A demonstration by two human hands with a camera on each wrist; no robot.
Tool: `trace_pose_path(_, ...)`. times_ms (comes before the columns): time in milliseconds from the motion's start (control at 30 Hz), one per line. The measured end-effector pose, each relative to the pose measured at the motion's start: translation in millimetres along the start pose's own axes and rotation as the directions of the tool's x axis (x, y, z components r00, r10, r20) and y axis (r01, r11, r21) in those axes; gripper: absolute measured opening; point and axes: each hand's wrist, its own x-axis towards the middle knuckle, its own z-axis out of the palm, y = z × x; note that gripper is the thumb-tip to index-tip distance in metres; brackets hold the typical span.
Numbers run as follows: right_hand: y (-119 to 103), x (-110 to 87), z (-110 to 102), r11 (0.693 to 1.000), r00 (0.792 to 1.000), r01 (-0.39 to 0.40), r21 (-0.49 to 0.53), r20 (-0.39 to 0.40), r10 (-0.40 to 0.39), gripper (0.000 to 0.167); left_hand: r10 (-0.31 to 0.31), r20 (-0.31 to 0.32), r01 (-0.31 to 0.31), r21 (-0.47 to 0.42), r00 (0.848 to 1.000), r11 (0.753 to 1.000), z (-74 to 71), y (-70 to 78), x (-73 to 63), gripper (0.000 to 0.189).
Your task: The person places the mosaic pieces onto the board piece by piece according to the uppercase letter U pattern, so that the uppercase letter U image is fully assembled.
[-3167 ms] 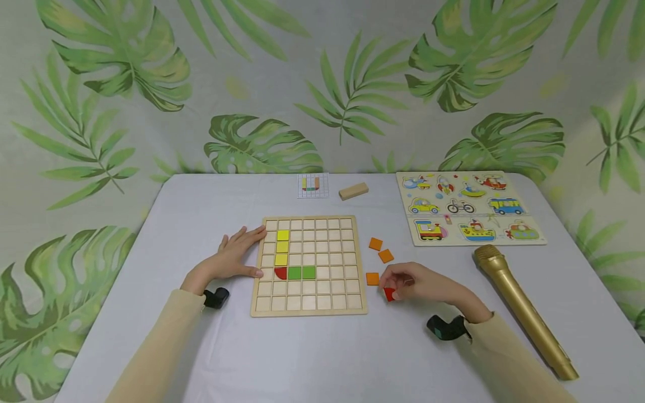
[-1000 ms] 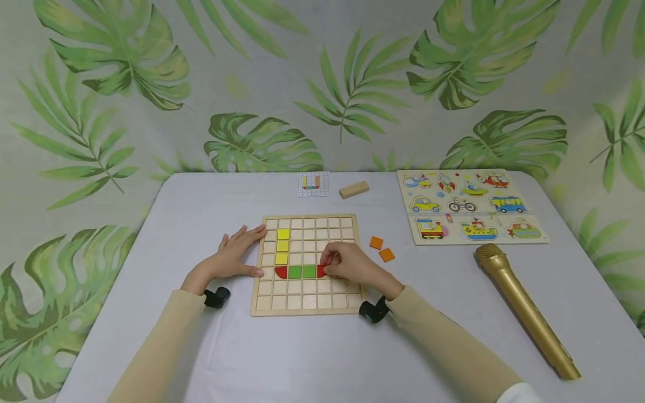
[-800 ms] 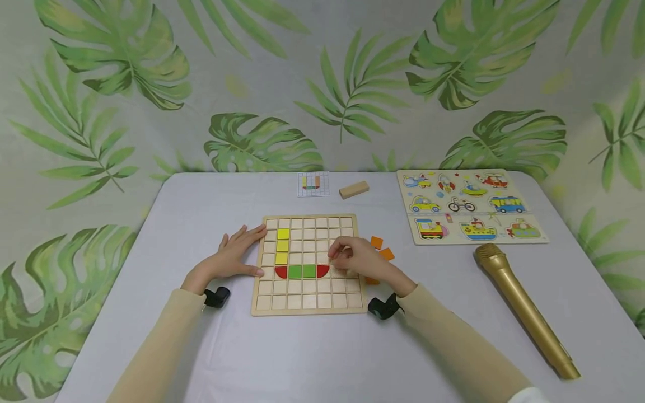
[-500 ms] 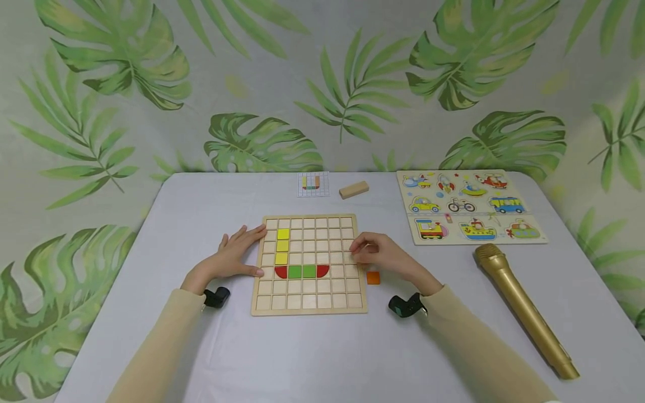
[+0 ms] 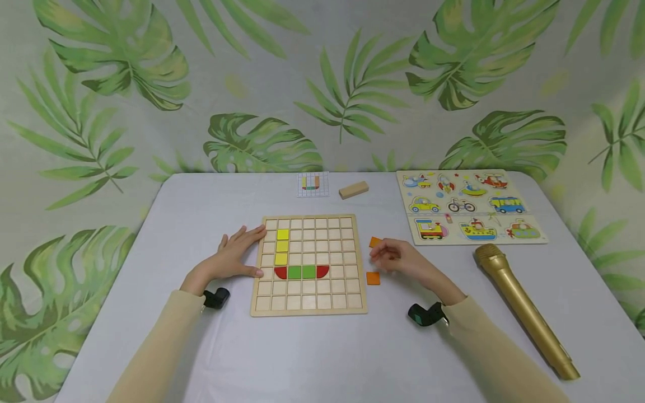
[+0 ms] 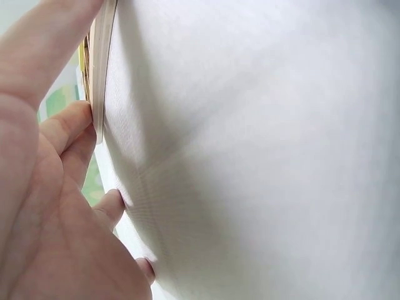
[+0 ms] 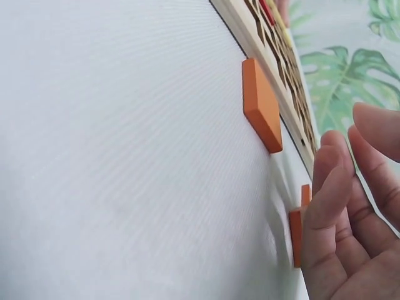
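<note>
A square wooden grid board (image 5: 309,309) lies on the table. It carries a column of yellow tiles (image 5: 282,246), a red quarter-round tile (image 5: 280,272), green tiles (image 5: 301,272) and a second red quarter-round tile (image 5: 322,271). My left hand (image 5: 233,256) is spread beside the board, fingertips and thumb at its left edge. To the right of the board, my right hand (image 5: 403,262) hovers among orange square tiles, fingers loosely bent and nothing between them. One orange tile (image 5: 373,278) lies in plain view; another orange tile (image 5: 374,242) is partly covered, and the hand hides a third in the head view.
Behind the board lie a small pattern card (image 5: 313,184) and a plain wooden block (image 5: 354,190). A vehicle peg puzzle (image 5: 456,219) is at the back right. A gold microphone (image 5: 526,313) stretches along the right side, close to the right forearm.
The right hand has carried the second red quarter-round tile onto the board, beside the green tiles. It let go and moved back right, over the orange tiles. The left hand stayed still.
</note>
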Motion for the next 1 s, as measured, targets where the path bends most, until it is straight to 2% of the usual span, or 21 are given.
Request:
trace_pose_path(100, 1.5, -3.9, -0.5, 1.0, 1.0, -0.011, -0.028, 0.015, 0.011, 0.022, -0.001, -0.002, 0.001, 0.001, 1.0, 1.0, 0.7, -0.9, 0.3, 0.103)
trace_pose_path(300, 5.0, -6.8, 3.3, 0.99, 0.997, 0.065, -0.123, 0.06, -0.058, 0.022, 0.001, -0.003, -0.001, -0.001, 1.0, 1.0, 1.2, -1.2, 0.5, 0.104)
trace_pose_path(600, 0.2, -10.6, 13.0, 0.931, 0.988, 0.154, -0.331, 0.05, -0.146, 0.023, 0.006, -0.006, -0.006, -0.002, 1.0, 1.0, 0.3, -0.6, -0.3, 0.103)
trace_pose_path(867, -0.4, -8.9, 16.5, 0.902, 0.988, 0.15, -0.405, 0.04, -0.146, 0.028, 0.002, -0.003, -0.002, 0.0, 1.0, 1.0, 0.5, -1.0, 0.3, 0.103)
trace_pose_path(1000, -4.4, -8.3, 16.2, 0.898, 0.99, 0.141, -0.416, 0.054, -0.131, 0.029, 0.003, -0.003, -0.003, -0.005, 1.0, 1.0, 0.6, -1.7, 0.4, 0.103)
